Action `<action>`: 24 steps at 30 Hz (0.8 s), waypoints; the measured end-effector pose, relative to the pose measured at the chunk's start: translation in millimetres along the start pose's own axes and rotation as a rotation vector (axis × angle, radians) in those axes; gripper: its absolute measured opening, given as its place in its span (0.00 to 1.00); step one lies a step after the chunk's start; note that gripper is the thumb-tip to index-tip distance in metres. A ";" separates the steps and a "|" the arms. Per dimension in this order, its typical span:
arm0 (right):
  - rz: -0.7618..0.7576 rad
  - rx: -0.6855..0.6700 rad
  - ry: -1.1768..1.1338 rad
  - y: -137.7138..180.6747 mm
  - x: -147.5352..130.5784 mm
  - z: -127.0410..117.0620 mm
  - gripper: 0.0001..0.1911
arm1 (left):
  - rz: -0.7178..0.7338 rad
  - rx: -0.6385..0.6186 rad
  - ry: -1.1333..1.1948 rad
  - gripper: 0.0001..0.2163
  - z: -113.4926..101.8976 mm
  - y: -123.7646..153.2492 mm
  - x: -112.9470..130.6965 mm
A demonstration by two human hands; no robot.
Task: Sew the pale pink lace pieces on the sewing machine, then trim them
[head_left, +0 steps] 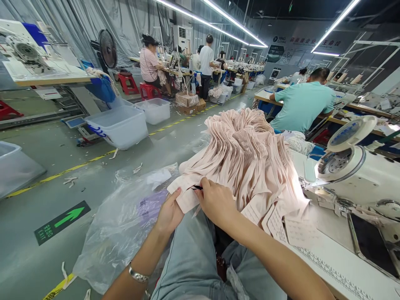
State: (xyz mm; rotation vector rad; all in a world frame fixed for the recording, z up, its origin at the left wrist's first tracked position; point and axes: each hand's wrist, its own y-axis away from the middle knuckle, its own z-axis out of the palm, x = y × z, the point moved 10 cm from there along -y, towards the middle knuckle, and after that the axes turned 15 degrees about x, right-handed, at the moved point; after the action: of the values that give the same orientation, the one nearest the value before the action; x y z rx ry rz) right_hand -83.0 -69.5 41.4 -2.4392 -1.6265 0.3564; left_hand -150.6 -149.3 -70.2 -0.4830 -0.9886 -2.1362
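A tall stack of pale pink fabric pieces (pixel 246 158) hangs over the edge of the sewing table toward my lap. My left hand (pixel 169 213) pinches the lowest pink piece (pixel 184 193) at its left edge, thumb on top. My right hand (pixel 215 202) is closed on the same piece and grips a small dark tool (pixel 196 187), likely thread snips, at its top edge. Both forearms reach over my jeans-clad legs (pixel 193 262).
A white sewing machine (pixel 356 171) stands on the table (pixel 328 266) at right. A clear plastic bag (pixel 121 225) lies on the floor by my left knee. Plastic bins (pixel 120 125) line the aisle. A person in a teal shirt (pixel 301 106) and other workers sit beyond.
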 end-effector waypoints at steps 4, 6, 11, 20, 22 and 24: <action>-0.037 -0.010 0.036 -3.2 -2.5 6.3 0.10 | 0.003 -0.047 -0.004 0.26 1.9 0.7 -4.3; -0.039 0.010 0.049 -4.4 0.3 7.3 0.11 | 0.007 -0.069 -0.047 0.29 2.1 2.6 -7.2; 0.015 0.070 0.006 -2.2 14.9 0.4 0.10 | -0.072 -0.126 -0.298 0.37 -1.3 3.8 -21.9; 0.031 0.093 -0.071 11.6 16.1 -6.0 0.11 | -0.107 0.043 0.066 0.19 0.4 -9.1 1.1; 0.021 0.073 -0.064 9.0 12.6 -2.2 0.11 | -0.113 0.044 0.075 0.19 4.8 -4.2 0.5; 0.006 0.052 -0.036 5.0 9.1 0.9 0.10 | -0.108 0.046 0.063 0.19 6.2 -0.3 -0.6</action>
State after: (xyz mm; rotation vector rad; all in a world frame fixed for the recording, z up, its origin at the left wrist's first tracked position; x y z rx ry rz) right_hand -75.5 -62.9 38.2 -2.4134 -1.6032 0.4404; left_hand -150.2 -144.0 -66.8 -0.3453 -1.0463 -2.2048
